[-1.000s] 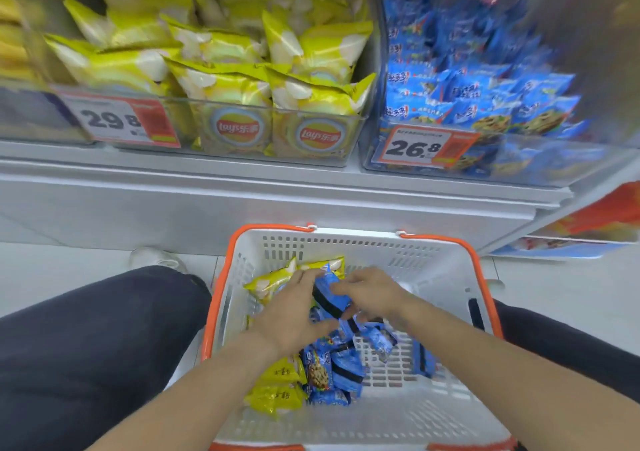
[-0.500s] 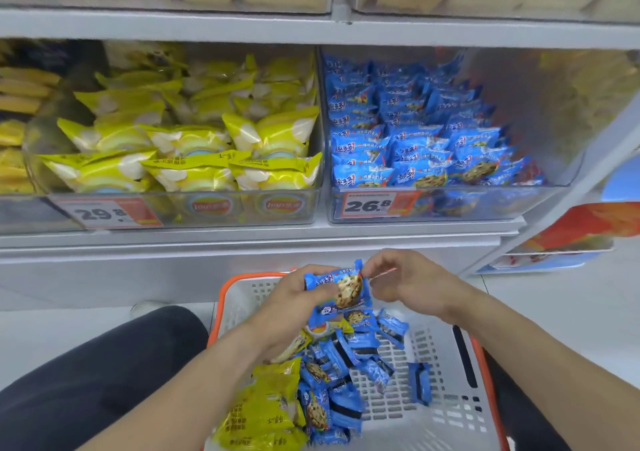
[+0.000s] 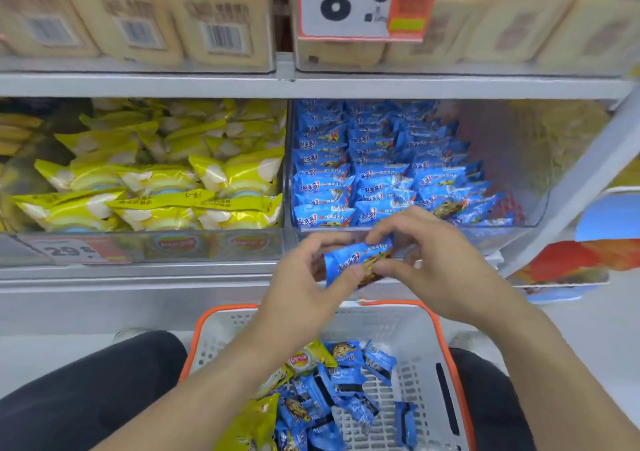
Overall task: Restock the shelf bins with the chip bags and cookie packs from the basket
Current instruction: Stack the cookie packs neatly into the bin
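Note:
A blue cookie pack [image 3: 356, 262] is held between both hands, just in front of the lower edge of the clear cookie bin [image 3: 526, 208]. My left hand [image 3: 304, 291] grips its left end and my right hand [image 3: 429, 263] pinches its right end. Below them, the white basket with an orange rim [image 3: 446, 346] sits between my knees. It holds several blue cookie packs [image 3: 343, 381] and yellow chip bags [image 3: 256, 423]. The clear chip bin [image 3: 207, 246] on the left is full of yellow bags.
A grey shelf edge [image 3: 138, 287] runs across below the bins. The shelf above carries beige packages [image 3: 214, 14] and a price sign [image 3: 349, 0]. A slanted grey upright [image 3: 571, 187] stands at the right. My dark trouser legs [image 3: 86, 391] flank the basket.
Both hands rose out of the basket with a blue cookie pack and moved up toward the cookie bin. The view tilted upward, showing the upper shelf.

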